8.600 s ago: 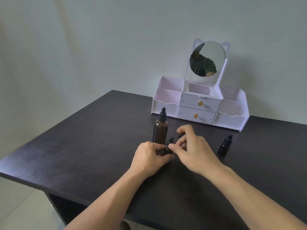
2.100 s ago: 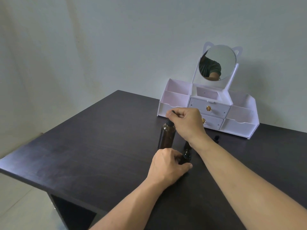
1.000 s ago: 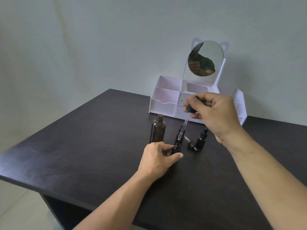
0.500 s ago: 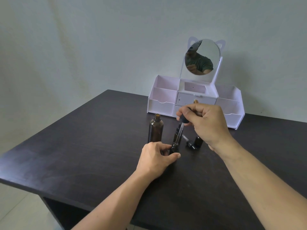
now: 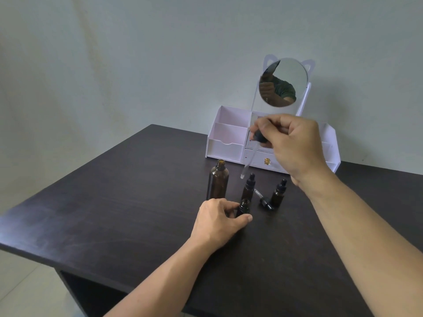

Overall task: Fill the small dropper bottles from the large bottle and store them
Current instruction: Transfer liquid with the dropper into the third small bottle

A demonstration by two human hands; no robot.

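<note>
Saw left hand (image 5: 217, 221) curled round open small dropper bottle (image 5: 244, 206), bottle upright on dark table (image 5: 114, 213). Right hand (image 5: 295, 145) pinched black bulb of long glass dropper (image 5: 249, 156), raised above bottles, tip pointing down-left. Large amber bottle (image 5: 218, 180) stood uncapped, just left of gripped bottle. Two capped small bottles behind: one (image 5: 249, 187) near centre, other (image 5: 278, 193) to right. Loose small dropper cap (image 5: 264, 200) lay between them. White organizer (image 5: 229, 143) with cat-ear mirror (image 5: 283, 82) at table's far edge.
</note>
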